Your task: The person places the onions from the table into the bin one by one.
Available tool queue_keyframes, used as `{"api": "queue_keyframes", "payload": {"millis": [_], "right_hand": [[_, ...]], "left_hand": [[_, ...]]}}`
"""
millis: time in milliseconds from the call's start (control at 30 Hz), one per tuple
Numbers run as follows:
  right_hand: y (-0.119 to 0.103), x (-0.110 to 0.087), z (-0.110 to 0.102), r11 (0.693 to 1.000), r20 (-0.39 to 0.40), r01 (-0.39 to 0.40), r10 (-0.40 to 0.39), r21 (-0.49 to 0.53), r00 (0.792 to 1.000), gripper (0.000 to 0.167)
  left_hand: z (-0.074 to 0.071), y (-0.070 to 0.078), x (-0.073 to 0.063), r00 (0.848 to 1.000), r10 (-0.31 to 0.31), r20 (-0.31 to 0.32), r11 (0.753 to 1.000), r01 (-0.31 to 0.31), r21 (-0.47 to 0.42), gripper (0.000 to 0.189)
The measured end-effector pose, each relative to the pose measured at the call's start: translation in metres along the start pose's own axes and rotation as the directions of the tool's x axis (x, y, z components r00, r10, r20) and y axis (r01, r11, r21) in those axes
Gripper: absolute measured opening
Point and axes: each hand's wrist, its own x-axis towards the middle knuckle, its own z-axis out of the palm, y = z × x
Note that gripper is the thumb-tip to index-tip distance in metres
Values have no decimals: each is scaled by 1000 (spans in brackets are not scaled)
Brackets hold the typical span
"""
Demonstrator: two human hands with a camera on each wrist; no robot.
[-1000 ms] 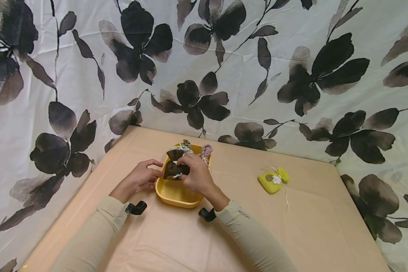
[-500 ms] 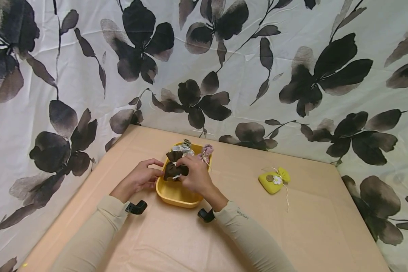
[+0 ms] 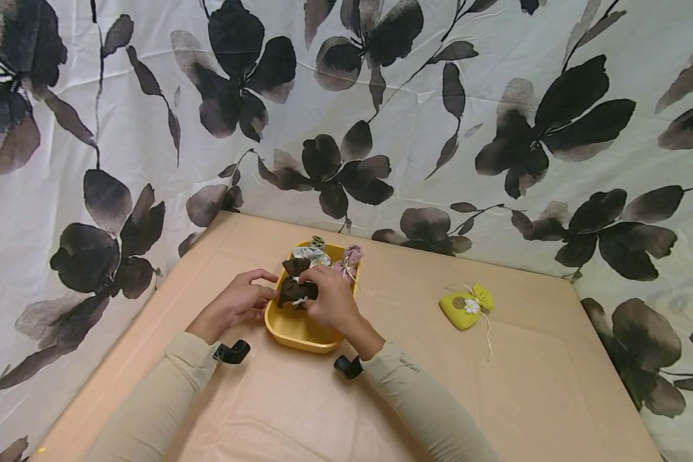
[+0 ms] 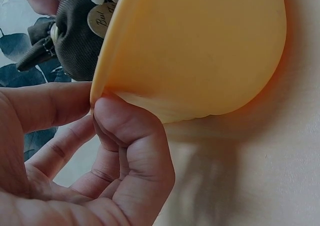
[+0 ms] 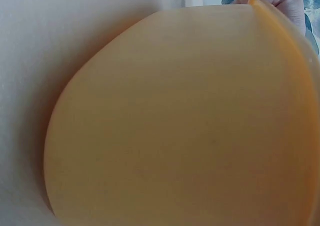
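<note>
In the head view a yellow plastic tub (image 3: 303, 343) stands on the table. My left hand (image 3: 233, 300) pinches its left rim between thumb and fingers, plainly seen in the left wrist view, where the tub wall (image 4: 200, 45) fills much of the picture. Over the tub's left side my right hand (image 3: 336, 300) grips a small dark brown drawstring pouch (image 3: 290, 293). That pouch (image 4: 75, 40) carries a round tag and a white flower. Behind it in the tub lie a silvery-white pouch (image 3: 313, 255) and a pink pouch (image 3: 349, 258). The right wrist view is mostly tub wall (image 5: 175, 116), hiding the gripping fingers.
To the right on the table (image 3: 531, 372) lies a yellow-green drawstring pouch (image 3: 464, 309) with a white flower and a loose string. A floral curtain (image 3: 427, 128) hangs behind the table. A small patterned grey-green bit (image 3: 317, 242) shows at the tub's back rim.
My right hand and the brown pouch have shifted slightly toward the near side and left, lower in the tub. The left hand has stayed at the rim.
</note>
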Motion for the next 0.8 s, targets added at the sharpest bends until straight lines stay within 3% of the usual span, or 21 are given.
{"api": "queue_keyframes", "payload": {"millis": [267, 533, 633, 800], "right_hand": [[3, -1, 5, 999, 52, -20, 23, -46, 998, 36], [7, -3, 1, 987, 255, -59, 95, -148, 962, 34], [11, -4, -5, 989, 253, -66, 99, -133, 962, 33], [25, -10, -20, 990, 169, -99, 115, -99, 979, 33]], "left_hand": [[1, 0, 1, 1000, -2, -4, 1000, 2, -6, 43], [4, 0, 1, 1000, 12, -11, 1000, -12, 2, 44], [2, -1, 1, 1000, 8, -12, 1000, -8, 20, 44], [3, -1, 2, 1000, 0, -7, 1000, 0, 19, 44]]}}
